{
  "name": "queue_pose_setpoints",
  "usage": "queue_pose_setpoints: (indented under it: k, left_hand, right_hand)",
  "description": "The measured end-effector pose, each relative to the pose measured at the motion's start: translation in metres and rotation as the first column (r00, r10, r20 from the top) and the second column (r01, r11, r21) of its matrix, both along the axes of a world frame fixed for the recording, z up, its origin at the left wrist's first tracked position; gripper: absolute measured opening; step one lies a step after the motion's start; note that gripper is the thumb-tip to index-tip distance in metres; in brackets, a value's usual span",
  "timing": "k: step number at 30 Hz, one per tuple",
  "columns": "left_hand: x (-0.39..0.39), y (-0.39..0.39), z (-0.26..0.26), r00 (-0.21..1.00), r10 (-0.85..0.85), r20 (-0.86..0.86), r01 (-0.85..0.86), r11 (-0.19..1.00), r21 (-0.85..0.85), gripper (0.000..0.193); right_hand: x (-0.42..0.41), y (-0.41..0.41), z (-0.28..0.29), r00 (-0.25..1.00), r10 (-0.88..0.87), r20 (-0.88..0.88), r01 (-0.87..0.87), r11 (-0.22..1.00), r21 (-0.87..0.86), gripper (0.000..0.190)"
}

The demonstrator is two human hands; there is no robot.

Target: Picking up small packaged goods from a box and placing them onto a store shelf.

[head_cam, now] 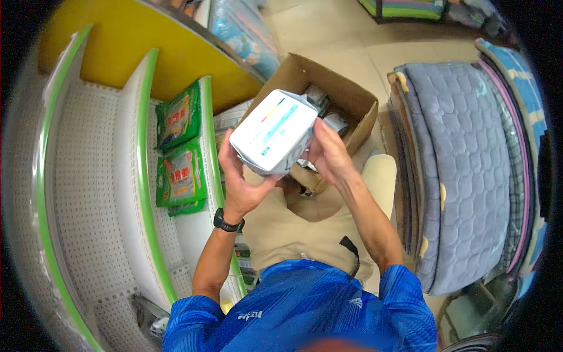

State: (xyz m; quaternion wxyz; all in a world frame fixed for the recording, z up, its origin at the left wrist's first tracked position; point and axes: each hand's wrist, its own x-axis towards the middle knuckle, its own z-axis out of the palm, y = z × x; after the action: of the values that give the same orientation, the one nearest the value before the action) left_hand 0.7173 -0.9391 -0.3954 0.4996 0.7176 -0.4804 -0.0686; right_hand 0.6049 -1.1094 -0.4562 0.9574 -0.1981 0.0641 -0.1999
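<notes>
Between my two hands is a white, box-shaped plastic-wrapped package (pixel 275 132) with blue print and a small coloured bar on its upper face. My left hand (pixel 241 180), below a black wristwatch (pixel 228 221), grips its left and lower edge. At its right side, my right hand (pixel 327 152) presses with thumb and fingers. Behind and below the package stands an open cardboard box (pixel 363 105), holding several wrapped items (pixel 335 122) that are partly hidden.
White perforated metal shelves (pixel 90 176) with green edges rise on the left; green packets (pixel 181 174) lie on one. Folded quilted mats (pixel 470 176) are stacked on the right. A yellow panel (pixel 132 39) stands behind the shelves. Patterned wrapped bedding (pixel 242 37) is at the top.
</notes>
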Motion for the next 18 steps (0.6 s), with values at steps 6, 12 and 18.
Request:
queue_pose_setpoints:
  k: [6, 12, 18]
  left_hand:
    - [0.015, 0.044, 0.054, 0.994, 0.094, 0.053, -0.09, 0.993, -0.071, 0.105]
    - [0.049, 0.077, 0.092, 0.949, 0.23, -0.216, -0.246, 0.968, -0.052, 0.082]
    - [0.08, 0.099, 0.134, 0.956, 0.233, -0.176, -0.218, 0.971, 0.099, 0.071]
  right_hand:
    - [0.017, 0.032, 0.054, 0.976, -0.024, -0.217, -0.053, 0.938, -0.342, 0.05]
    - [0.054, 0.054, 0.087, 0.984, -0.013, -0.178, -0.079, 0.862, -0.501, 0.052]
    - [0.075, 0.065, 0.113, 0.997, 0.055, -0.045, -0.07, 0.849, -0.524, 0.051]
